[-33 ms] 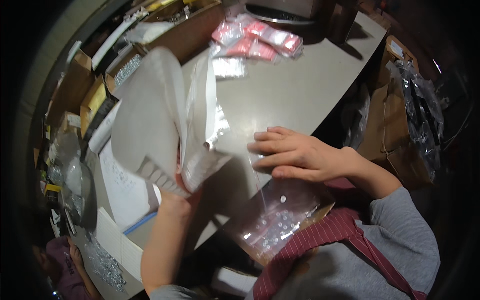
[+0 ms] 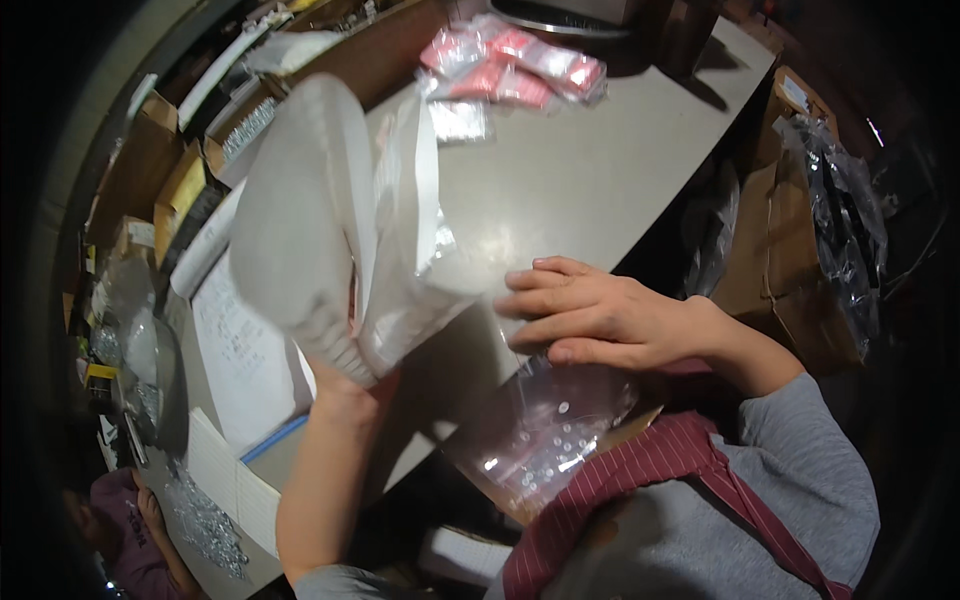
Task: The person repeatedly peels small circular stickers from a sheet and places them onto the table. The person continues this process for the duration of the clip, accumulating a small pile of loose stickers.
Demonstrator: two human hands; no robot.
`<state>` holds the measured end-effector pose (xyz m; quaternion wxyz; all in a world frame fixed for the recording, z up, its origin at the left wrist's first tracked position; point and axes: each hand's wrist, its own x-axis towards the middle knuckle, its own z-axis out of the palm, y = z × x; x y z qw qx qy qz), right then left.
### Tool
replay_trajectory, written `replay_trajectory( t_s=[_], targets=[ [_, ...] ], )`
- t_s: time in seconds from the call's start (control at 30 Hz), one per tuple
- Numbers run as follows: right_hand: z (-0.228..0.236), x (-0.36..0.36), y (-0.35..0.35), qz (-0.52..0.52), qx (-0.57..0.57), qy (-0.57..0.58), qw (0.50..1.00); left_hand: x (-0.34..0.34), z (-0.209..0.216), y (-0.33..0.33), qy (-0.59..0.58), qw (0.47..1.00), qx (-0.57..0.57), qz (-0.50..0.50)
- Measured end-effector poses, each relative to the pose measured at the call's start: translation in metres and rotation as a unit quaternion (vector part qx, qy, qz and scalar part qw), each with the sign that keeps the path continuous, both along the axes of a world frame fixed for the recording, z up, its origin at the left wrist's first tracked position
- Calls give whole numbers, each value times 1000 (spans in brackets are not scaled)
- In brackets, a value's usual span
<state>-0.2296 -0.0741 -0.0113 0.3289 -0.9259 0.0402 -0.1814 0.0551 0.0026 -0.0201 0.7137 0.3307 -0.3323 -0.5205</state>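
Note:
My left hand (image 2: pixel 348 384) is closed on a bundle of curled white sheets (image 2: pixel 300 215), holding it up over the table. The sheets hide most of the fingers, and their lower edge is smeared by motion. My right hand (image 2: pixel 600 312) hangs over the table's near edge with its fingers stretched out and nothing in them; the fingertips are slightly blurred. Just below it, against my body, lies a clear plastic bag (image 2: pixel 520 435) with several small round pieces in it. A maroon striped apron strap (image 2: pixel 610 470) crosses the bag's near side.
Clear packets with pink contents (image 2: pixel 520 75) lie at the table's far end. Written papers (image 2: pixel 240 360), an open notebook (image 2: pixel 235 475) and a pile of small metal parts (image 2: pixel 205 525) are on the left. Cardboard boxes (image 2: pixel 740 240) stand right. Another person (image 2: pixel 135 530) is at lower left.
The lower flap of the sheets, which showed rows of round shapes, has swung and now shows as a pale blur. My left hand has shifted slightly; the right hand is nearly still.

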Motion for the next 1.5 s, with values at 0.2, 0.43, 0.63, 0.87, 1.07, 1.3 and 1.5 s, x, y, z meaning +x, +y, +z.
replay_trajectory(
  t_s=[0.2, 0.43, 0.63, 0.87, 1.07, 1.3, 1.5],
  targets=[
    [12, -33, 17, -161, 336, -127, 919, -30, 36, -6, -167, 980, 106, 4],
    [36, -34, 3, -269, 69, -208, 938, -54, 26, 7, -511, 859, -32, -10],
    [21, -7, 12, -268, -7, -79, 960, -53, 18, 7, -469, 883, -9, -9],
    [22, -10, 9, -298, 55, -113, 946, -61, 39, 3, -362, 910, 167, -114],
    [24, -7, 14, -310, 274, -17, 910, -52, 22, 0, -448, 878, 137, -103],
    [9, -6, 16, -297, 303, -57, 904, -50, 7, -2, -483, 874, 20, -53],
    [12, -28, 51, -196, 19, -257, 946, -48, -2, -8, -396, 918, 38, 5]
  ],
)
